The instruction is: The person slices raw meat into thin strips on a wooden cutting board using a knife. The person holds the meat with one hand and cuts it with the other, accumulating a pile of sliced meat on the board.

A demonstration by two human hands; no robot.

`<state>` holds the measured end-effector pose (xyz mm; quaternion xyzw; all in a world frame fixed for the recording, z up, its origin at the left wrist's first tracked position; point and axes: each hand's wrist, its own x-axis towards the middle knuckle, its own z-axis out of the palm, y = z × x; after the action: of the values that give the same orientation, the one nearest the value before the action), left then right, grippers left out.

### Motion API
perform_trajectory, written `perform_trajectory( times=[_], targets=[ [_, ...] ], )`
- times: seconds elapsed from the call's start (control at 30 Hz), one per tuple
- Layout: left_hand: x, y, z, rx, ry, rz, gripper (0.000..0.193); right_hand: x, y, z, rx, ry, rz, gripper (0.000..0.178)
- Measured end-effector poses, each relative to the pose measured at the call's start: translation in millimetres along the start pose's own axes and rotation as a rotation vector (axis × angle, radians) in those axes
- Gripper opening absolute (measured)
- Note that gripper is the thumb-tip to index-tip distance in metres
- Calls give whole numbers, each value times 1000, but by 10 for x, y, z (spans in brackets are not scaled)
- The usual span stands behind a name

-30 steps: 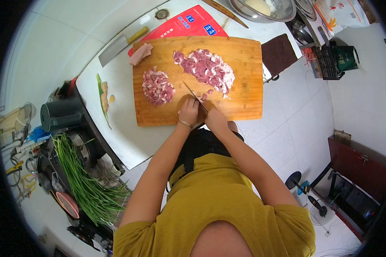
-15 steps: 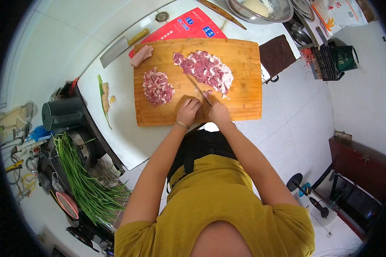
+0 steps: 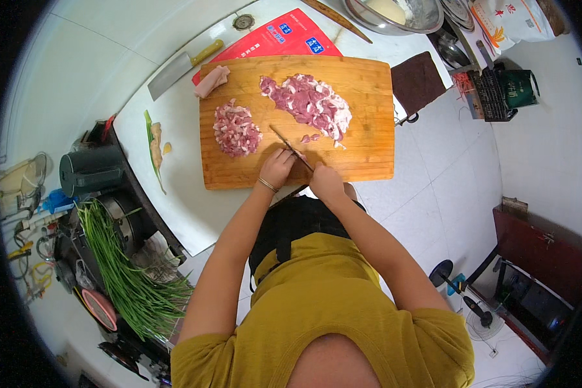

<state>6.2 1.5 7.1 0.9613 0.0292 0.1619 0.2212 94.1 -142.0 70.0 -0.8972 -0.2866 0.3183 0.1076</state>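
Note:
My right hand (image 3: pixel 328 182) is wrapped round the handle of a kitchen knife (image 3: pixel 286 141), whose narrow blade slants up to the left over the wooden cutting board (image 3: pixel 365 152). Close beside the blade, my left hand (image 3: pixel 277 167) rests on the board with curled fingers, pressed on a small piece of meat that they mostly hide. Two small meat bits (image 3: pixel 310 138) lie just beyond the knife. Sliced meat (image 3: pixel 307 103) is spread at the board's far middle. A heap of diced meat (image 3: pixel 237 129) sits on the left, and a pale chunk (image 3: pixel 212 81) lies at the far left corner.
Beyond the board are a cleaver (image 3: pixel 174 72), a red sheet (image 3: pixel 275 39), a rolling pin (image 3: pixel 336 21) and a metal bowl with dough (image 3: pixel 388 11). Ginger with a green stalk (image 3: pixel 155 145) lies left. Long green chives (image 3: pixel 126 271) and a dark green jug (image 3: pixel 90 169) stand lower left.
The knife and my right hand have shifted left and nearer to me, and the blade now slants more leftward beside my left hand. Two cut bits are left lying behind it.

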Motion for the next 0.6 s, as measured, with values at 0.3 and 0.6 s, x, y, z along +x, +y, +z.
perform_trajectory(
  times=[0.3, 0.6],
  targets=[
    [15, -12, 16, 30, -40, -16, 21, 280, -45, 211, 57, 29, -39, 18],
    [100, 48, 1, -17, 78, 27, 19, 265, -57, -104, 63, 31, 49, 22]
  ],
)
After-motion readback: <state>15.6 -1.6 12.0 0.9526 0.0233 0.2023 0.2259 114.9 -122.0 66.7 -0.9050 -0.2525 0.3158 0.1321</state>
